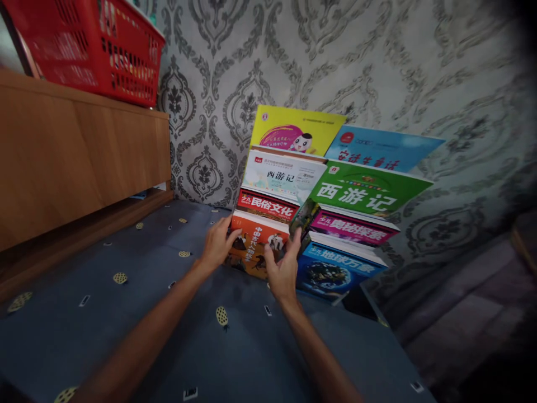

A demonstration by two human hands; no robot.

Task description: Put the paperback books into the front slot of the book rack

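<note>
An orange children's book (pixel 257 246) with figures on its cover lies at the near end of the left column of books, its lower part hidden behind the hands. The left hand (pixel 217 243) and right hand (pixel 284 268) stand apart on either side, their fingers touching its edges, though how firmly they clamp it cannot be told. Behind it lean a red book (pixel 267 205), a white *Journey to the West* (pixel 281 174) and a yellow book (pixel 296 131). The right column holds a globe-covered blue book (pixel 335 268), a magenta book (pixel 350 226), a green *Journey to the West* (pixel 364 187) and a pale blue book (pixel 377 148). The glossy covers overlap, partly hiding one another. They rest on a dotted blue-grey cloth (pixel 126 336) against grey damask wallpaper (pixel 335 61). At far left, a red plastic basket (pixel 100 50), cut off by the frame, sits on a wood-grain cabinet (pixel 75 151).
</note>
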